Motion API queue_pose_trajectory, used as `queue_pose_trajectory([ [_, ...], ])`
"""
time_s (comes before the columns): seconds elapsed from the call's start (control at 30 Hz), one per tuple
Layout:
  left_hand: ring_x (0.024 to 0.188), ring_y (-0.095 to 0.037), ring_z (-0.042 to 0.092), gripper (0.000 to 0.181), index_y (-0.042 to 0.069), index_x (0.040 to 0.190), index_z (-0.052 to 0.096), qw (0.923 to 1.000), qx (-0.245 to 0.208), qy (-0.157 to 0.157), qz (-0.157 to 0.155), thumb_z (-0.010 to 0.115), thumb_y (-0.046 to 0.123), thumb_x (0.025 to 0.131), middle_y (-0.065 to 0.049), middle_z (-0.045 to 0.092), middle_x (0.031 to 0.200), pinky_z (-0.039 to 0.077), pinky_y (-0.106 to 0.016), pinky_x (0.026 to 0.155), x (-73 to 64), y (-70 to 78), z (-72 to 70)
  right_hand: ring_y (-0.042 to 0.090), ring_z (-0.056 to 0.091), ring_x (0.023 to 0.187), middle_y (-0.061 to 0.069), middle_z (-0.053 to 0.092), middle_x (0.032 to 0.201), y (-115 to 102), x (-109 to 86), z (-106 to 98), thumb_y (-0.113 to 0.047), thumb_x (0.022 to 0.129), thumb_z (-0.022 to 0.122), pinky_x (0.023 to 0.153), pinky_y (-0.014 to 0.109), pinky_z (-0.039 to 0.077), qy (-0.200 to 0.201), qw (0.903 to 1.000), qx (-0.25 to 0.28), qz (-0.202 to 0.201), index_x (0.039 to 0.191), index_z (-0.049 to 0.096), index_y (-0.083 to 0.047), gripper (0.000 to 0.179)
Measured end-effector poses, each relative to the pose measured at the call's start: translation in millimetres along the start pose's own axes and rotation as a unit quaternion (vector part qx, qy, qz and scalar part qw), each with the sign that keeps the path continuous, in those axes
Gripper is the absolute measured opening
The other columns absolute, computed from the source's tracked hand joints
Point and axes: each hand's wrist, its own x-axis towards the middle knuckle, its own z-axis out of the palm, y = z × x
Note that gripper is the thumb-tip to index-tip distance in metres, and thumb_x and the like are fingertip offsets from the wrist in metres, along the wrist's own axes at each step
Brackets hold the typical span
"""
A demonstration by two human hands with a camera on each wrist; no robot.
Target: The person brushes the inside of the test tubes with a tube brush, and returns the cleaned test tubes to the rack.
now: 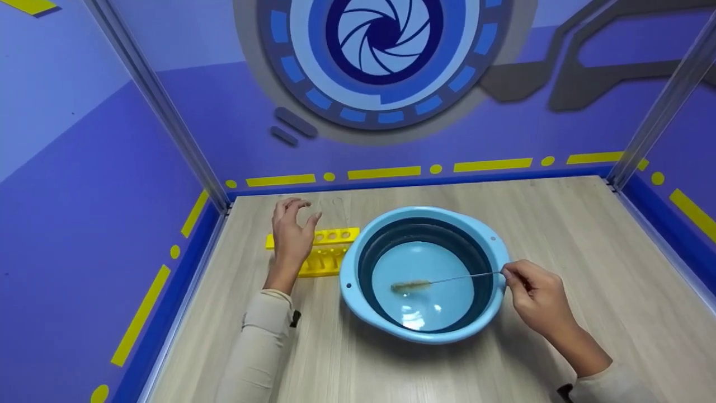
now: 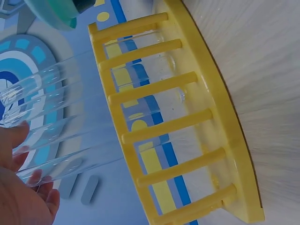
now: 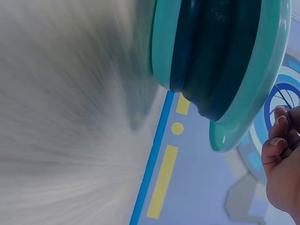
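Note:
My left hand (image 1: 293, 238) is raised at a yellow test tube rack (image 1: 321, 268), its thumb and fingers spread apart. In the left wrist view, its fingertips (image 2: 47, 180) overlap the mouth of the nearest clear test tube (image 2: 70, 166); several such tubes stand in the rack. My right hand (image 1: 540, 294) pinches the thin wire handle (image 1: 464, 277) of a tube brush at the right rim of a blue basin (image 1: 349, 288). The brush's tan bristles (image 1: 411, 286) lie inside the basin, over its light blue bottom.
The basin stands close against the rack's right end on a wood-grain table (image 1: 587, 252). A blue patterned wall (image 1: 196, 123) closes off the back, and side panels rise at left and right.

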Motion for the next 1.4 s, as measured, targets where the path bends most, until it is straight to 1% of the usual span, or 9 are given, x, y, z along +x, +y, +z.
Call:
queue_pose_trajectory([
  [0.17,0.143,-0.033,0.051,0.023,0.011,0.119,0.074,0.9996,-0.015,0.022,0.012,0.078,0.022,0.099,-0.012,0.059,0.145,0.04,-0.055,0.124,-1.0,1.3,0.3,-0.001,0.052,0.067,0.0,0.07,0.08,1.5,-2.2,0.6,0.015,0.091,0.071,0.057,0.011,0.043,0.015,0.9999,0.005,0.002,0.096,0.078,-0.006,0.023],
  [0.4,0.137,-0.034,0.056,0.024,0.007,0.12,0.074,0.9959,-0.037,0.057,0.059,0.079,0.017,0.098,-0.014,0.069,0.131,0.038,-0.054,0.123,3.2,7.6,-6.1,-0.002,0.048,0.064,-0.002,0.064,0.075,3.3,-4.9,2.4,0.018,0.087,0.073,0.055,0.012,0.039,0.047,0.9986,0.001,-0.023,0.093,0.078,-0.005,0.025],
  [0.7,0.134,-0.032,0.059,0.026,0.005,0.12,0.074,0.9894,-0.055,0.087,0.101,0.078,0.02,0.099,-0.012,0.073,0.126,0.034,-0.054,0.119,4.1,32.3,-17.3,-0.002,0.048,0.065,0.003,0.066,0.074,5.1,-3.1,-2.9,0.024,0.081,0.071,0.058,0.013,0.04,0.068,0.9962,0.006,-0.054,0.091,0.077,-0.002,0.029],
  [0.83,0.135,-0.031,0.06,0.027,0.005,0.123,0.073,0.985,-0.061,0.102,0.125,0.077,0.02,0.1,-0.012,0.075,0.126,0.035,-0.052,0.12,-1.3,42.8,-21.5,-0.003,0.049,0.066,0.001,0.064,0.074,6.2,-6.6,-1.4,0.025,0.081,0.069,0.059,0.012,0.042,0.064,0.9948,0.01,-0.079,0.091,0.077,-0.001,0.029],
  [0.97,0.125,-0.03,0.065,0.026,0.004,0.121,0.073,0.977,-0.073,0.129,0.153,0.078,0.016,0.099,-0.012,0.076,0.121,0.038,-0.049,0.115,-11.1,49.5,-22.0,-0.005,0.05,0.069,0.002,0.064,0.074,5.9,-11.3,1.1,0.025,0.081,0.068,0.062,0.01,0.044,0.075,0.993,0.017,-0.089,0.09,0.077,0.0,0.028],
  [1.07,0.116,-0.03,0.068,0.025,0.003,0.12,0.072,0.9719,-0.075,0.135,0.177,0.078,0.012,0.098,-0.012,0.077,0.117,0.04,-0.05,0.112,-19.0,54.9,-20.7,-0.004,0.051,0.069,0.006,0.064,0.072,4.3,-10.9,0.5,0.027,0.079,0.069,0.062,0.011,0.044,0.095,0.9915,0.029,-0.085,0.088,0.076,0.001,0.028],
  [1.17,0.112,-0.029,0.072,0.026,0.003,0.124,0.071,0.9725,-0.061,0.11,0.196,0.076,0.012,0.099,-0.012,0.078,0.114,0.05,-0.048,0.111,-28.1,61.0,-20.0,-0.003,0.051,0.067,0.009,0.062,0.07,1.5,-8.3,-1.5,0.028,0.079,0.069,0.061,0.012,0.042,0.114,0.9901,0.041,-0.07,0.086,0.075,0.002,0.028],
  [1.27,0.11,-0.026,0.075,0.031,0.005,0.131,0.069,0.9774,-0.048,0.053,0.199,0.074,0.016,0.102,-0.011,0.078,0.112,0.061,-0.044,0.104,-38.2,66.3,-18.6,-0.004,0.051,0.067,0.01,0.062,0.069,-2.9,-6.6,-3.6,0.028,0.08,0.068,0.062,0.01,0.042,0.132,0.9889,0.044,-0.053,0.085,0.074,0.003,0.026],
  [1.4,0.105,-0.021,0.075,0.035,0.012,0.141,0.064,0.9851,-0.058,-0.054,0.152,0.065,0.023,0.108,-0.008,0.075,0.113,0.063,-0.037,0.097,-49.9,73.8,-14.7,-0.005,0.051,0.068,0.012,0.06,0.069,-7.3,-4.4,-5.7,0.028,0.082,0.065,0.065,0.007,0.042,0.148,0.9869,0.055,-0.035,0.084,0.073,0.006,0.024],
])
